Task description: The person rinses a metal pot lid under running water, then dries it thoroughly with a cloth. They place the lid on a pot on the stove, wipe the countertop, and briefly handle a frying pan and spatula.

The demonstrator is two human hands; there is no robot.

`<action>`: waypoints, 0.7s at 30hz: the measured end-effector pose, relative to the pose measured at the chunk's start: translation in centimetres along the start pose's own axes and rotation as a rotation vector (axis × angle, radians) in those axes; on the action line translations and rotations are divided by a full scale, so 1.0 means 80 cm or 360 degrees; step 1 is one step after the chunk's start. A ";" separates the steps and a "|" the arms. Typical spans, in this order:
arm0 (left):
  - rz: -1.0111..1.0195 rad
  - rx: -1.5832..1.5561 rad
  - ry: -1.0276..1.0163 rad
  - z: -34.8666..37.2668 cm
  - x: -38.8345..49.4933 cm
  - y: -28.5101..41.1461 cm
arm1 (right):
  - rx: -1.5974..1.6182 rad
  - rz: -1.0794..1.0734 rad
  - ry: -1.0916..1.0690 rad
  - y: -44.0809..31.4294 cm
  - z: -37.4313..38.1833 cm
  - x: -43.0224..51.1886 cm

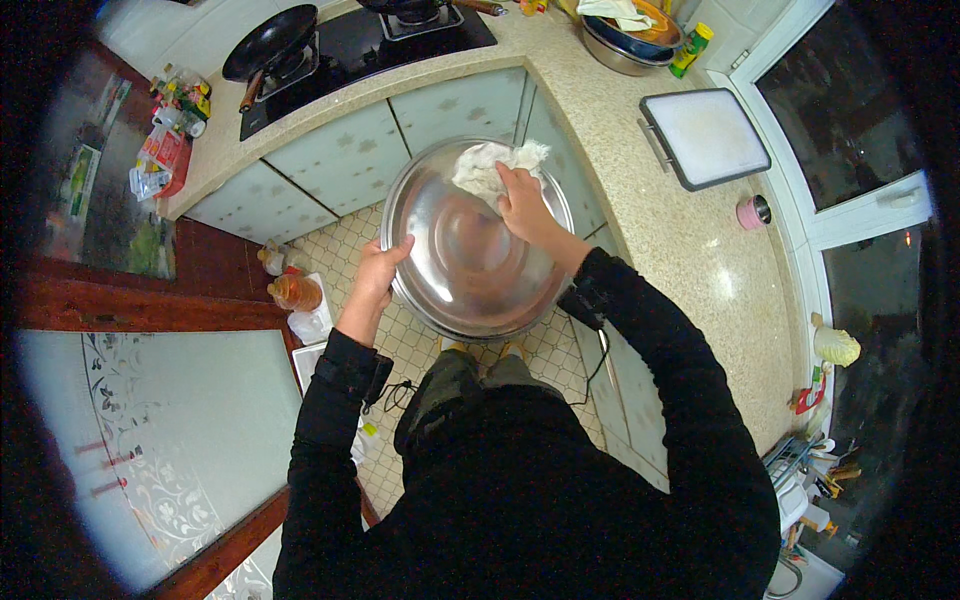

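A large round stainless steel basin (450, 277) is held up over the tiled floor, its shiny inside turned towards me. My left hand (380, 274) grips its left rim, thumb on the inner side and fingers behind. Against the upper right of the basin's inside, my right hand (523, 206) presses a crumpled white cloth (480, 169), index finger stretched out on it. Part of the cloth reaches over the rim. The fingers under the right hand are partly hidden.
A speckled counter (675, 247) runs along the right, bearing a cutting board (705, 139), a pink cup (752, 212) and stacked basins (626, 56). Ahead are a gas hob (352, 56) and a wok (274, 41). An oil bottle (296, 292) stands on the left; a black cable (600, 367) hangs at the right.
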State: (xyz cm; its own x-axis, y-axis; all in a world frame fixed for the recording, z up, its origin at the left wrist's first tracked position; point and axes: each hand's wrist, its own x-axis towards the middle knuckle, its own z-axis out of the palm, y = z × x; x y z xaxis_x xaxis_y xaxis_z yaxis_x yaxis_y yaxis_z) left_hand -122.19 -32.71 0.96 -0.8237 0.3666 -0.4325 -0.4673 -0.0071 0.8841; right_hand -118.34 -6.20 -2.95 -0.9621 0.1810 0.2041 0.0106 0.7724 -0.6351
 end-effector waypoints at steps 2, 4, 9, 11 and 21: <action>0.0013 0.0187 -0.0004 0.005 -0.003 0.001 | 0.0232 0.0138 0.0104 -0.009 0.017 0.011; 0.0045 0.0202 0.0043 0.013 -0.005 0.001 | 0.0155 0.0002 0.0197 -0.035 0.035 0.018; 0.0113 0.0023 0.0134 0.021 -0.004 0.001 | 0.0066 -0.0385 0.0029 -0.109 0.061 -0.010; 0.0130 -0.0289 0.0120 0.018 -0.001 0.001 | 0.0222 -0.0555 -0.0066 -0.124 0.064 -0.033; 0.0229 -0.0430 0.0296 -0.015 -0.015 -0.011 | -0.0132 -0.0797 -0.0936 -0.062 -0.022 -0.094</action>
State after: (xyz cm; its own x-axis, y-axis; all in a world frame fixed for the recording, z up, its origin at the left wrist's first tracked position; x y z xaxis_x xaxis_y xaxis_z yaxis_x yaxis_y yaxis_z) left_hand -121.16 -34.28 0.52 -0.9200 0.1686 -0.3537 -0.3897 -0.3010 0.8703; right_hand -110.64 -10.31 -0.02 -0.8437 -0.5367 0.0081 -0.4655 0.7242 -0.5087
